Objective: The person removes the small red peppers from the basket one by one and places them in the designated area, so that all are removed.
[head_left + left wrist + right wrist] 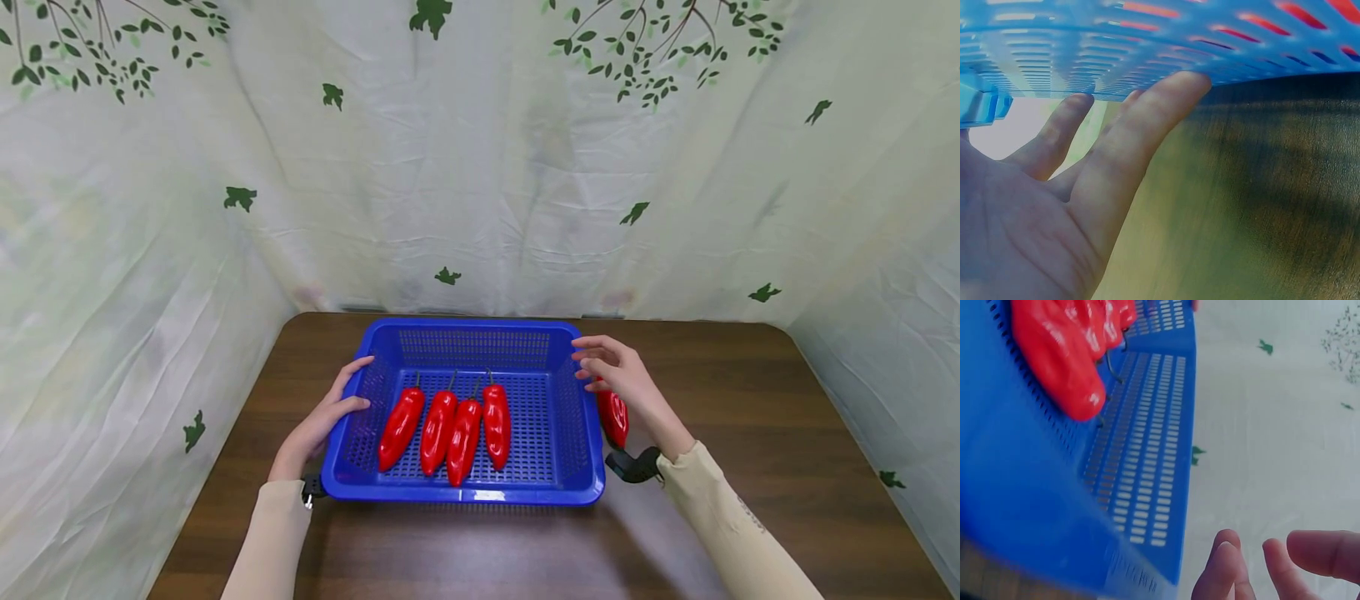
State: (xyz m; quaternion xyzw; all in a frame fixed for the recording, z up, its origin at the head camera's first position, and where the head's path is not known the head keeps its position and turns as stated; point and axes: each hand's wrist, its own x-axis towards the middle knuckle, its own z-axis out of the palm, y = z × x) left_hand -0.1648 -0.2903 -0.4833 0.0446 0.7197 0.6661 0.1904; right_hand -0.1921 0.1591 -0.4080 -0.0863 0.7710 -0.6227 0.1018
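A blue plastic basket [465, 495] with slotted walls stands on the wooden table in the head view. Several glossy red peppers [497, 427] with thin stems lie side by side inside it. My left hand [326, 417] is at the basket's left side, its thumb and fingers extended. In the left wrist view the straight fingertips [1191, 81] meet the slotted wall. Over the right rim, my right hand [618, 371] hovers with fingers loosely bent and holds nothing. Another red pepper [613, 419] lies outside the basket, partly hidden beneath that hand.
The brown wooden table [750, 417] extends to both sides of the basket and in front of it. A pale curtain [487, 167] printed with green leaves hangs behind and along the sides. Black wrist mounts [633, 465] sit on both wrists.
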